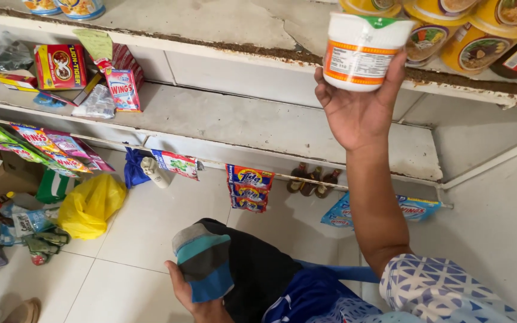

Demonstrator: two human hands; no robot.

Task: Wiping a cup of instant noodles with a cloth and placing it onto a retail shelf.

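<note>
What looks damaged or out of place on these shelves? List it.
The top shelf's front edge is rusty and flaking, and its surface paint is cracked. On the middle shelf, a small packet leans askew beside a crumpled plastic wrapper. A yellow bag lies slumped on the floor.

White shelving, paint chipped and edges rusted. Upper shelf (pixel 210 27) carries yellow cup containers (pixel 480 48) at right and two cups at far left. Middle shelf (pixel 258 122) carries a red box (pixel 61 66), small packets (pixel 122 88) and a clear bag at left. Sachet strips (pixel 249 188) hang from its front rail. Tiled floor (pixel 151 239) carries a yellow bag (pixel 90 206) and assorted packets.
</note>
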